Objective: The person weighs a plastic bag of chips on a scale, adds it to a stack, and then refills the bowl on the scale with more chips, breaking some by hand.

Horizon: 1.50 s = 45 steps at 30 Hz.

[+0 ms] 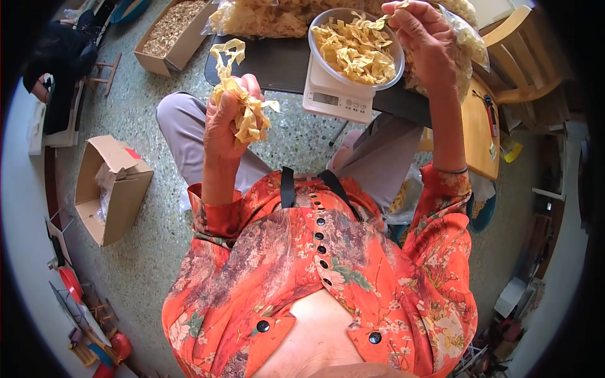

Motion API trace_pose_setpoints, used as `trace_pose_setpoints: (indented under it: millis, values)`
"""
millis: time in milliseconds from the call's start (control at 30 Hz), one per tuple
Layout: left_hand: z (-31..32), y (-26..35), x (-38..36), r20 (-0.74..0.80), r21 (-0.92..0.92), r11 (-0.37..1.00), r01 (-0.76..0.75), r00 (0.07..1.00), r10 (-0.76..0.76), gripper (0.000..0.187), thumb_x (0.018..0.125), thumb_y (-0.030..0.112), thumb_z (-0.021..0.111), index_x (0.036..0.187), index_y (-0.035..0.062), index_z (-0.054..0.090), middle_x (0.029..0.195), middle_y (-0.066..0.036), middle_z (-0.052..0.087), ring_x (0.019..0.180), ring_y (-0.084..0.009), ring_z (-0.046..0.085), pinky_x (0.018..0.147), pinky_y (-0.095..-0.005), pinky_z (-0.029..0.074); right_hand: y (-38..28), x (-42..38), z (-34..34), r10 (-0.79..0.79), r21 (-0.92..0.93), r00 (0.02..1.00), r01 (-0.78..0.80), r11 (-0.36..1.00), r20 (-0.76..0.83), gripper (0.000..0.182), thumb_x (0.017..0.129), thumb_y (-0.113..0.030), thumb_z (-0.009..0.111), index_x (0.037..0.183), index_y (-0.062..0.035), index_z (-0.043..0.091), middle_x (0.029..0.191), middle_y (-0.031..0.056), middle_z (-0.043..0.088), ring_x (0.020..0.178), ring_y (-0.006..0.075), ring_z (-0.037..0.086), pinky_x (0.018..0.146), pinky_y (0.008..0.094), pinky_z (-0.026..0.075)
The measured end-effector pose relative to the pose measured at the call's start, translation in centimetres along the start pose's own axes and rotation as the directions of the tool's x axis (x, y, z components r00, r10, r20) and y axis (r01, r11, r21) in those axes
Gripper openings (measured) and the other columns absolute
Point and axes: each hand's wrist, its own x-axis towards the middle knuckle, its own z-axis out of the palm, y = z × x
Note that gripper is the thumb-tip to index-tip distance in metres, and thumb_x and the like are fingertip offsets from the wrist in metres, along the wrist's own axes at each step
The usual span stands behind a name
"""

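Observation:
My left hand (222, 123), raised left of the scale, is closed around a bunch of curly, pale yellow dried strips (250, 120); one long strip sticks up above the fingers. A clear plastic bowl (313, 55) heaped with similar dried strips (356, 50) rests on a white digital scale (340, 106). The scale's display is lit, but its digits are too small to read. Over the bowl's upper right rim, my right hand (432, 41) pinches a small dried strip (382, 22) between thumb and fingers.
Bulging clear bags (258, 20) of dried strips lie on the dark table (277, 60). At right stands a wooden chair (520, 60). An open cardboard box (116, 189) and a carton of flaky brown pieces (173, 31) are on the floor. A person in dark clothes (60, 57) is upper left.

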Motion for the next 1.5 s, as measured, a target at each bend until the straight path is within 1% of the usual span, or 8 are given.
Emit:
trace_pose_setpoints:
  millis: [133, 467, 867, 967, 1133, 1333, 1433, 1500]
  values:
    - [-0.1, -0.2, 0.2, -0.015, -0.021, 1.0, -0.007, 1.0, 0.007, 0.033, 0.099, 0.034, 0.063, 0.104, 0.0025, 0.055, 0.092, -0.008, 0.051, 0.071, -0.0119, 0.055, 0.059, -0.0237, 0.054, -1.9, -0.2, 1.4, 0.039, 0.299, 0.998, -0.023, 0.954, -0.047, 0.008, 0.097, -0.007, 0.063, 0.098, -0.0008, 0.067, 0.083, 0.0051, 0.067, 0.071, 0.0103, 0.061, 0.065, 0.0222, 0.051]
    - [-0.5, -1.0, 1.3, -0.029, -0.073, 0.994, 0.081, 0.996, -0.084, 0.033, 0.1, 0.033, 0.062, 0.106, 0.0006, 0.057, 0.101, -0.012, 0.059, 0.074, -0.0133, 0.066, 0.057, -0.0234, 0.059, -3.3, -0.7, 2.0, -0.032, 0.286, 0.998, 0.047, 0.957, -0.057, 0.006, 0.098, -0.009, 0.062, 0.1, -0.0041, 0.064, 0.092, 0.007, 0.07, 0.076, 0.0095, 0.064, 0.065, 0.0204, 0.05]
    - [2.6, -2.0, 5.5, 0.053, 0.211, 0.967, 0.143, 0.986, -0.157, 0.02, 0.101, 0.02, 0.06, 0.108, 0.0017, 0.062, 0.094, -0.01, 0.066, 0.076, -0.011, 0.063, 0.063, -0.0233, 0.055, -5.1, -0.8, 3.9, -0.2, 0.37, 0.976, 0.156, 0.916, 0.083, 0.009, 0.099, -0.01, 0.062, 0.103, -0.0019, 0.063, 0.096, 0.0102, 0.071, 0.078, 0.0122, 0.067, 0.066, 0.023, 0.053]
    - [3.1, -2.3, 6.9, -0.054, 0.388, 0.914, 0.115, 0.993, -0.102, 0.021, 0.104, 0.023, 0.056, 0.105, 0.0029, 0.062, 0.094, -0.008, 0.064, 0.071, -0.0123, 0.065, 0.055, -0.024, 0.058, -5.0, -0.8, 4.8, -0.226, 0.433, 0.964, 0.144, 0.89, 0.143, 0.011, 0.099, -0.011, 0.062, 0.104, -0.0019, 0.063, 0.098, 0.0104, 0.072, 0.079, 0.0118, 0.068, 0.065, 0.0233, 0.054]
    - [4.8, -3.2, 8.7, 0.01, 0.206, 0.968, 0.141, 0.989, -0.146, 0.021, 0.101, 0.015, 0.058, 0.118, 0.0028, 0.058, 0.095, -0.009, 0.07, 0.074, -0.0099, 0.068, 0.063, -0.0246, 0.059, -4.3, -0.4, 5.5, -0.247, 0.465, 0.952, 0.14, 0.874, 0.179, 0.013, 0.099, -0.014, 0.063, 0.104, -0.0018, 0.064, 0.098, 0.0104, 0.073, 0.08, 0.011, 0.069, 0.063, 0.0229, 0.056]
    - [6.0, -2.5, 10.6, 0.034, 0.088, 0.984, 0.153, 0.987, -0.157, 0.027, 0.1, 0.011, 0.059, 0.126, 0.0024, 0.054, 0.106, -0.008, 0.067, 0.086, -0.0137, 0.071, 0.071, -0.0283, 0.063, -5.0, -1.2, 5.4, -0.154, 0.323, 0.986, 0.127, 0.938, 0.057, 0.012, 0.097, -0.012, 0.066, 0.102, -0.0009, 0.067, 0.088, 0.0072, 0.072, 0.075, 0.0097, 0.068, 0.061, 0.0212, 0.054]
    - [6.2, -3.6, 11.6, -0.004, -0.058, 0.973, 0.222, 0.975, -0.223, 0.026, 0.101, 0.012, 0.058, 0.125, 0.0024, 0.055, 0.105, -0.008, 0.068, 0.084, -0.0137, 0.071, 0.068, -0.0264, 0.062, -5.8, -1.5, 5.8, -0.063, -0.001, 0.998, 0.063, 0.998, -0.014, 0.008, 0.095, -0.007, 0.067, 0.098, 0.0, 0.069, 0.081, 0.0048, 0.071, 0.07, 0.0092, 0.065, 0.059, 0.0209, 0.051]
    - [5.9, -4.0, 12.0, 0.101, 0.003, 0.99, 0.143, 0.985, -0.142, 0.024, 0.101, 0.011, 0.058, 0.124, 0.0026, 0.056, 0.104, -0.008, 0.068, 0.083, -0.0129, 0.071, 0.066, -0.0252, 0.061, -5.8, -1.5, 6.1, -0.177, -0.213, 0.981, 0.157, 0.964, -0.075, 0.006, 0.092, -0.005, 0.069, 0.092, 0.0003, 0.07, 0.076, 0.0019, 0.069, 0.065, 0.0086, 0.062, 0.057, 0.0229, 0.049]
